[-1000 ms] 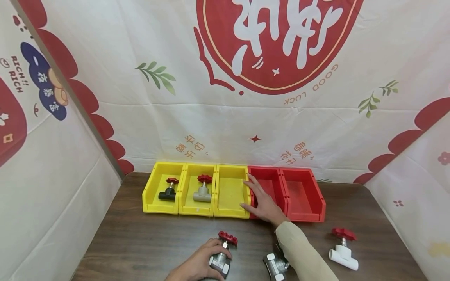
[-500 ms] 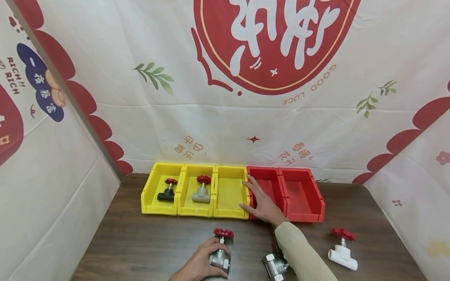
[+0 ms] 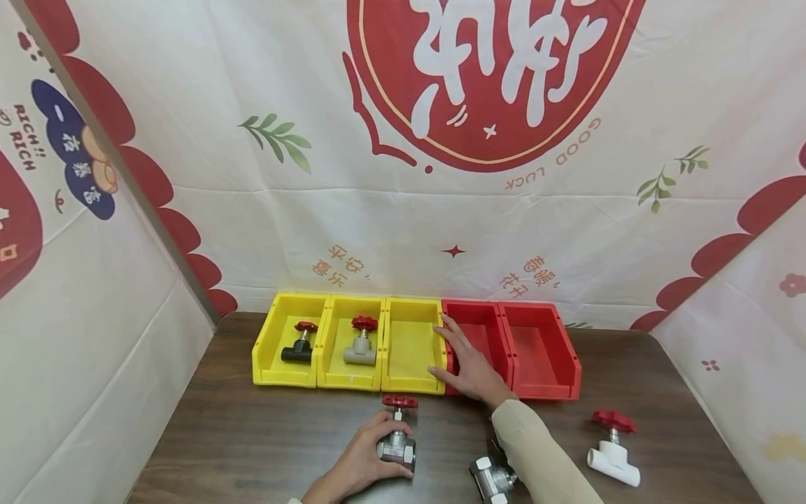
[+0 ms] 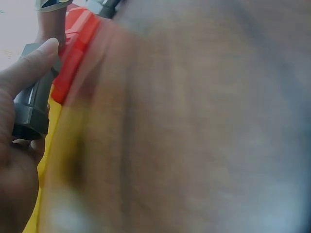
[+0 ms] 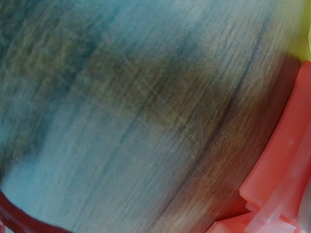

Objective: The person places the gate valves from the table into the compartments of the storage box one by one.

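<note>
In the head view my left hand point(image 3: 362, 458) grips a metal valve point(image 3: 397, 449) with a red handwheel on top, in front of the bins. The left wrist view shows the thumb lying along the grey metal body point(image 4: 33, 104). My right hand point(image 3: 474, 371) reaches over the nearer red bin point(image 3: 481, 311), its fingers spread and fairly straight; the fingertips are at the wall shared with the third yellow bin point(image 3: 412, 383). It holds nothing that shows. The right wrist view shows the table and a red bin point(image 5: 279, 160), not the hand.
A black valve point(image 3: 297, 351) and a grey valve point(image 3: 360, 351) lie in the two left yellow bins. A second metal valve point(image 3: 492, 480) lies beside the right sleeve, partly hidden by it. Farther right are a white valve point(image 3: 613, 462) and, behind, the outer red bin point(image 3: 546, 392).
My left hand has moved slightly forward and tipped the metal valve more upright, its handwheel now closer to the yellow bins. The right hand has stayed at the bin wall.
</note>
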Motion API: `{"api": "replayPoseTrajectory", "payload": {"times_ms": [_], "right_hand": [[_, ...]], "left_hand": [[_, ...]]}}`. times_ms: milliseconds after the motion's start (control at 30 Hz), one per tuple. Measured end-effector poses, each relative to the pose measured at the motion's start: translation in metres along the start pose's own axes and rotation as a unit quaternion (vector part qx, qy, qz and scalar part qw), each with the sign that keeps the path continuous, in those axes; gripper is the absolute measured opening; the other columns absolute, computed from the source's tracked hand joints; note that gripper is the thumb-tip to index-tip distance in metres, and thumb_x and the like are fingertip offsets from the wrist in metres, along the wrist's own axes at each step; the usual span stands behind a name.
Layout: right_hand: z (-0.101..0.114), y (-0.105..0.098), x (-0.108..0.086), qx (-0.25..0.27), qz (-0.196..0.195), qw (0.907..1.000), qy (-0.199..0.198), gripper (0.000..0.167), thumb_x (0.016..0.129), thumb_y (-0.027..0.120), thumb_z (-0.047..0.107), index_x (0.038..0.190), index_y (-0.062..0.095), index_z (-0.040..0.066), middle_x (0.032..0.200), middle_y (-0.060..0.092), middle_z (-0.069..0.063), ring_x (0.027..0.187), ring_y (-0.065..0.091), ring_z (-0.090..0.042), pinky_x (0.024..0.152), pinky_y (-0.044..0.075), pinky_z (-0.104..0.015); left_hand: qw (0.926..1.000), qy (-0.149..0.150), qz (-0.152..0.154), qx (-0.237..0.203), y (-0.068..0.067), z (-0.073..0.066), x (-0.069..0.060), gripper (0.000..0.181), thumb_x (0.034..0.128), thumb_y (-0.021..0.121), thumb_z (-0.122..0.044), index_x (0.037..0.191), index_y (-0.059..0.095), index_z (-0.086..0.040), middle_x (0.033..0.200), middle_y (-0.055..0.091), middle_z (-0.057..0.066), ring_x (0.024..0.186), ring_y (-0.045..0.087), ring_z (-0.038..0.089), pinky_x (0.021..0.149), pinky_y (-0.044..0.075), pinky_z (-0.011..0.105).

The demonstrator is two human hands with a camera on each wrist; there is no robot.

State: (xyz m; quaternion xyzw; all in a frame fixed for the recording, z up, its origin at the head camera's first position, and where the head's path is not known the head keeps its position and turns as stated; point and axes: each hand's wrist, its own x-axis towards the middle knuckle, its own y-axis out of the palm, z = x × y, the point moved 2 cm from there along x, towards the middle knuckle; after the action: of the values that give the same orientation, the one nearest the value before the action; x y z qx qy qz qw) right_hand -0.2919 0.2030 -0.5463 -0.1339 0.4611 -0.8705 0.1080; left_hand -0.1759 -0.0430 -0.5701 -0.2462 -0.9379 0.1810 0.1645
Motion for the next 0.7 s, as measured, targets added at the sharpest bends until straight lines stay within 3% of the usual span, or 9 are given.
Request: {"api": "replayPoseTrajectory", "payload": {"times_ms": [233,700], "right_hand": [[0.0,0.001,-0.001,0.004,-0.002,1.0,-0.003,0.094,0.073,0.076,0.051,0.151,0.025,0.034,0.157,0.003,0.021,0.134,0.035,-0.021,0.089,0.048,-0.048],[-0.001,0.0,0.001,-0.002,-0.006,0.9998,-0.02,0.092,0.074,0.068,0.064,0.15,0.025,0.037,0.157,0.004,0.019,0.131,0.039,-0.021,0.088,0.049,-0.048]], "left_hand": [[0.9998,0.015,-0.011,0.007,-0.004,-0.007,0.016,0.051,0.0666,0.088,-0.024,0.113,0.065,-0.019,0.108,0.051,-0.006,0.09,0.053,0.012,0.076,0.047,0.027],[0.9988,0.038,-0.015,0.028,-0.012,-0.019,0.042,0.053,0.0663,0.088,-0.017,0.113,0.065,-0.023,0.111,0.051,-0.004,0.093,0.052,0.014,0.076,0.048,0.027]]}}
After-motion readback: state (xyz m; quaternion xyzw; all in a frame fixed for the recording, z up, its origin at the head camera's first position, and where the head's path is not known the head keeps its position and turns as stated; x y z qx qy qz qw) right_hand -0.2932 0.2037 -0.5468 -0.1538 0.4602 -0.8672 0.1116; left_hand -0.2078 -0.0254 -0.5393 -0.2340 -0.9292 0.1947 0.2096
